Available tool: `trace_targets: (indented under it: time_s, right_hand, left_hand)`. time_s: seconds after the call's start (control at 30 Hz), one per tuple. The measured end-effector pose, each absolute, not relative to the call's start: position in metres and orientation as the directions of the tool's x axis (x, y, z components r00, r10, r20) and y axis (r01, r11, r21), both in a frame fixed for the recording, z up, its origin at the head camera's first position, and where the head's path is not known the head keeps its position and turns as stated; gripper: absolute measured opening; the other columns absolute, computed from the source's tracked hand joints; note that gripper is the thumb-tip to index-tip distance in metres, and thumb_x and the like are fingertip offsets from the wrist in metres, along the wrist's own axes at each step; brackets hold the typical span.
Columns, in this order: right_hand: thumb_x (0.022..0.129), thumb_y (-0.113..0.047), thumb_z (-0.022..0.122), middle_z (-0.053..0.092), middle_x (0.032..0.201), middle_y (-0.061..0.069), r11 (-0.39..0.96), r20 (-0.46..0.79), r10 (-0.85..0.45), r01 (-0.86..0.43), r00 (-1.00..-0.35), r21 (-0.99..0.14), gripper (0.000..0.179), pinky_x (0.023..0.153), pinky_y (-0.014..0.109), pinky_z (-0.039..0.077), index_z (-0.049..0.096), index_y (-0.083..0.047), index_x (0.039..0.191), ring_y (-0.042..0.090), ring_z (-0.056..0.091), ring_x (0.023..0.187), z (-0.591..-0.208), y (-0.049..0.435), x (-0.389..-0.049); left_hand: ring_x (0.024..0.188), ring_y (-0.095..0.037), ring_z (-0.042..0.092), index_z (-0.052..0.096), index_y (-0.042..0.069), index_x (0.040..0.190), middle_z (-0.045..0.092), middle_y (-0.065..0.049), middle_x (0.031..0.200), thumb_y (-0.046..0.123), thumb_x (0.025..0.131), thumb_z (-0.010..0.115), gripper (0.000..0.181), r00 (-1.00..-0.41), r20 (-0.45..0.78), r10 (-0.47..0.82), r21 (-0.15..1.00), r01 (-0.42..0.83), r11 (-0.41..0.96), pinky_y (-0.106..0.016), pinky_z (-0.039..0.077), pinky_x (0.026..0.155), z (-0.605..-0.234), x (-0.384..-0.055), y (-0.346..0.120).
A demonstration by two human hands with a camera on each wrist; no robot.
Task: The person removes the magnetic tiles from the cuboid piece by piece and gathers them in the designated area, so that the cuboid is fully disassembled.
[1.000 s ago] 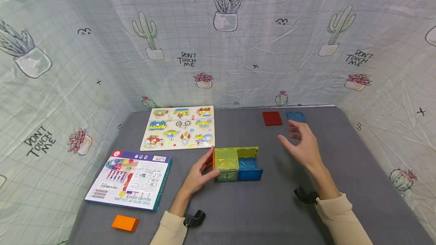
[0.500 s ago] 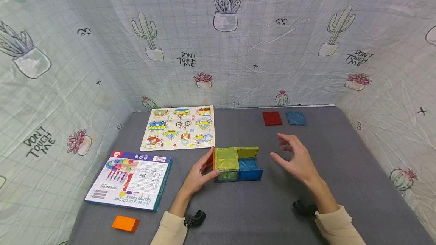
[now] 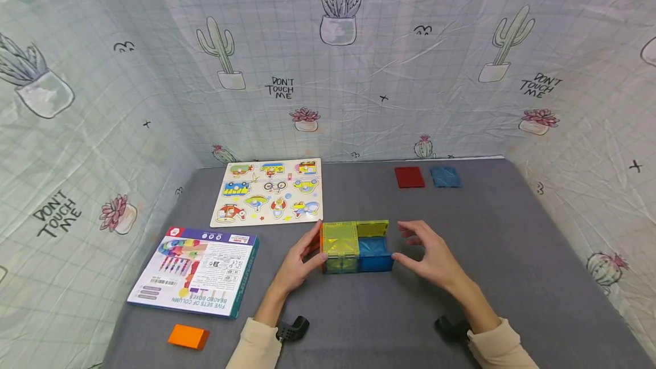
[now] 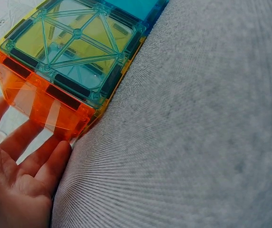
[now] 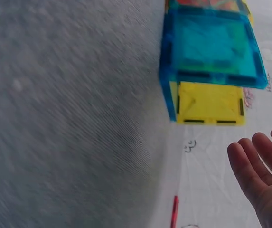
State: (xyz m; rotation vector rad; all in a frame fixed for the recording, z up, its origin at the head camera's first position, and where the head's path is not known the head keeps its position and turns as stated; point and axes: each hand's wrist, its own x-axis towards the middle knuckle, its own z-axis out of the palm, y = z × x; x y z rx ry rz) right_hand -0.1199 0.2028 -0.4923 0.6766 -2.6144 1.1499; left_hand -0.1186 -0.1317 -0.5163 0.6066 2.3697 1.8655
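Observation:
A box of translucent magnetic tiles stands at the middle of the table. Its left half has a yellow top tile [image 3: 340,240], a green front tile [image 4: 76,42] and an orange end tile [image 4: 43,99]. The right half has a blue front tile [image 5: 214,45] and a yellow back tile [image 5: 211,102]; its top and right end show no tile. My left hand [image 3: 295,265] rests on the orange end, fingers fairly straight, thumb at the front corner. Beside the right end is my right hand [image 3: 433,258], thumb and fingers spread; a gap shows between it and the box in the right wrist view.
A red tile [image 3: 409,177] and a loose blue tile [image 3: 446,177] lie at the back right. Behind and left are a vehicle puzzle board [image 3: 269,192] and a printed beaded-boxes carton [image 3: 195,272]. An orange block [image 3: 188,336] lies front left. Printed cloth walls surround the table.
My right hand has moved left and toward the front, from near the loose blue tile to the box's right end. My left hand stays at the orange end.

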Motion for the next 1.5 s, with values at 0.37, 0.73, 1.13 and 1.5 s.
trace_targets:
  time_s: [0.37, 0.73, 1.13, 1.5]
  right_hand:
    - [0.08, -0.013, 0.085, 0.063, 0.125, 0.012, 0.558, 0.27, -0.392, -0.461, -0.879, -0.69, 0.061, 0.088, 0.038, 0.061, 0.057, -0.003, 0.133, 0.023, 0.064, 0.108, -0.505, 0.193, -0.116]
    - [0.085, -0.005, 0.078, 0.065, 0.105, -0.002, 0.589, 0.161, -0.44, -0.42, -0.883, -0.691, 0.029, 0.084, 0.034, 0.061, 0.063, -0.013, 0.108, 0.013, 0.064, 0.095, -0.508, 0.189, -0.116]
    - [0.087, 0.001, 0.074, 0.067, 0.102, 0.004, 0.606, 0.076, -0.491, -0.403, -0.868, -0.686, 0.029, 0.073, 0.027, 0.059, 0.058, -0.01, 0.108, 0.007, 0.063, 0.083, -0.511, 0.188, -0.119]
    - [0.087, 0.0, 0.074, 0.068, 0.102, 0.006, 0.61, 0.083, -0.495, -0.414, -0.865, -0.676, 0.027, 0.074, 0.029, 0.061, 0.056, -0.01, 0.104, 0.016, 0.069, 0.089, -0.513, 0.187, -0.119]
  left_hand:
    - [0.13, -0.009, 0.051, 0.031, 0.009, 0.158, 0.046, -0.016, 0.153, 0.01, 0.097, 0.061, 0.068, -0.927, 0.173, 0.332, 0.946, 0.25, 0.205, -0.052, 0.045, 0.113, -0.514, -0.118, -0.13]
    - [0.131, -0.011, 0.051, 0.032, 0.016, 0.158, 0.046, -0.014, 0.154, 0.012, 0.097, 0.062, 0.067, -0.933, 0.147, 0.33, 0.953, 0.223, 0.204, -0.037, 0.046, 0.114, -0.513, -0.118, -0.131]
    - [0.134, -0.022, 0.051, 0.032, 0.016, 0.158, 0.047, -0.014, 0.153, 0.012, 0.097, 0.062, 0.067, -0.935, 0.143, 0.323, 0.953, 0.218, 0.21, -0.036, 0.046, 0.114, -0.513, -0.118, -0.131]
    - [0.135, -0.03, 0.05, 0.033, 0.015, 0.157, 0.047, -0.017, 0.152, 0.011, 0.097, 0.062, 0.067, -0.933, 0.149, 0.327, 0.959, 0.217, 0.181, -0.058, 0.041, 0.114, -0.514, -0.118, -0.13]
